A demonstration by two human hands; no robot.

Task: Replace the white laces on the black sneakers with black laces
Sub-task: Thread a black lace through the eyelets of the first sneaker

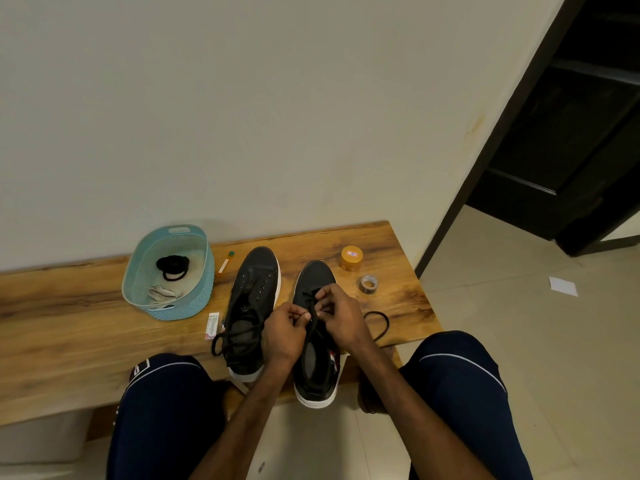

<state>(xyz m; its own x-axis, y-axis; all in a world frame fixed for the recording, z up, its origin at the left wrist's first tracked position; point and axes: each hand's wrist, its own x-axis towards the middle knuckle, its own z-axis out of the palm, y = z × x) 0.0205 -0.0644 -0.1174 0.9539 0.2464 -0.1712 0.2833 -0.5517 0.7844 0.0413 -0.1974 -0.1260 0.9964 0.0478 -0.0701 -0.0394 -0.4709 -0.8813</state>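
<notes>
Far to the left of the laced sneaker [317, 273] sits a blue basket [173, 311] made of bumpy plastic, with round corners. In it lie a coil of black string [173, 266] and some limp white laces [161, 292], most likely put there to be out of the way. Between the basket and the laced sneaker, a thin little stick [225, 262] and a small flat box [213, 326] lie on the wooden counter [69, 306], which is smooth with wavy brown lines.

Just left of the laced sneaker stands the bare sneaker [254, 289]. It is black and a bit shiny, with a white rubber sole. Its small round holes are empty, so I think it waits for its turn.

The left hand [284, 336] is over the laced sneaker's left side, fingers curled, pinching the long black lace [221, 341]. The right hand [341, 318] is over its middle holes and pinches the same lace. I think they hold it close to the holes so the tip can be pushed in. One soft loop flops left of the laced sneaker, across the bare one, and the other curls on the wood to its right.

Behind it and to the right stands a round orange jar [351, 258] with a flat lid, and a shiny tape roll [367, 284] lies just right of its toe
</notes>
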